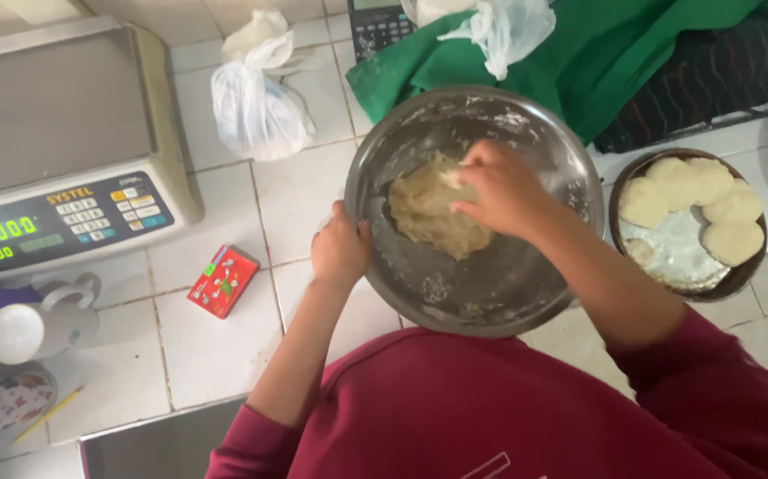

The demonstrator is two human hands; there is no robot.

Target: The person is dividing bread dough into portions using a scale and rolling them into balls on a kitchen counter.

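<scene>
A large steel mixing bowl (526,284) stands on the white tiled counter, dusted with flour inside. A lump of pale beige dough (424,213) lies in its middle. My right hand (499,191) reaches into the bowl from the right and its fingers press into the top of the dough. My left hand (339,251) grips the bowl's left rim, thumb over the edge. Both sleeves are dark red.
A round dark pan (748,275) with several flat dough rounds sits to the right. A digital scale (64,142) stands at the far left, a small red box (222,280) near it, a knotted white plastic bag (255,102) behind, green cloth (614,53) at the back.
</scene>
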